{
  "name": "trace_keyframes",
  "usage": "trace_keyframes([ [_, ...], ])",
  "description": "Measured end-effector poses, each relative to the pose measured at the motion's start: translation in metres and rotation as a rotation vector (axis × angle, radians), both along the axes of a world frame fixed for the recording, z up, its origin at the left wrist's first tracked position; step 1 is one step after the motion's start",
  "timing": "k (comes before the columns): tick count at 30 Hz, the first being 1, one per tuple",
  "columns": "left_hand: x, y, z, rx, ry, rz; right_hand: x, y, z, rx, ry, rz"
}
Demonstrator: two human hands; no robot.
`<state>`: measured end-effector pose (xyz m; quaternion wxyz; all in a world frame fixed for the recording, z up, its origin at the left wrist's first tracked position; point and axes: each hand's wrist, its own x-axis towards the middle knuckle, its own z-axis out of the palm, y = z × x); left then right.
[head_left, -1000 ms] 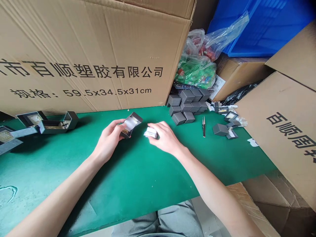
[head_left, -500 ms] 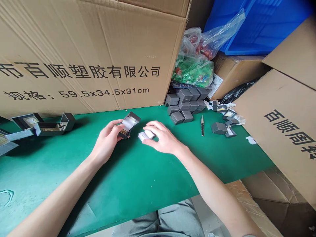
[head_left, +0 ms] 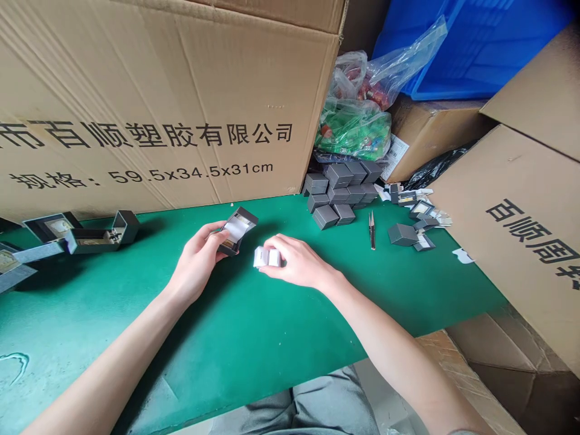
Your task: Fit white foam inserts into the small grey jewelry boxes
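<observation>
My left hand (head_left: 202,257) is closed around a small dark grey hinged box (head_left: 242,223), its lid tipped up and a white lining showing inside. To the right of it, my right hand (head_left: 294,260) has its thumb and fingers wrapped around a small white padded insert (head_left: 267,257), which looks folded or made of two blocks. The insert is low over the green tabletop, and I cannot tell whether it touches. A gap separates the insert from the box.
Closed grey boxes (head_left: 338,193) are stacked at the back, with tweezers (head_left: 372,231) beside them. Loose box parts (head_left: 421,217) lie farther right. Open boxes (head_left: 90,235) stand at left. Large cartons (head_left: 158,72) wall the table's back and right, near bags of green pieces (head_left: 356,130).
My right hand has turned and dipped slightly, and the white insert has turned with it to lie more level. My left hand and the grey box have hardly moved.
</observation>
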<state>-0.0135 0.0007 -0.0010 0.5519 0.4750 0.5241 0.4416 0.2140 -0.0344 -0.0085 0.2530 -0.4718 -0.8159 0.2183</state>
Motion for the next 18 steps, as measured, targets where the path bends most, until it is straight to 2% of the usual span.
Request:
trace_keyframes([
  [8,0.005,-0.002,0.004,-0.04,-0.116,0.066,-0.005,-0.003,0.003,-0.018,0.003,-0.111],
  [13,0.003,0.001,0.002,-0.079,-0.164,0.075,0.008,0.004,0.002,-0.028,0.116,-0.172],
  [15,0.003,0.002,0.002,-0.086,-0.157,0.072,0.016,0.008,0.001,0.001,0.156,-0.119],
  [18,0.003,0.001,0.003,-0.095,-0.155,0.071,0.025,0.009,-0.001,0.004,0.146,0.043],
])
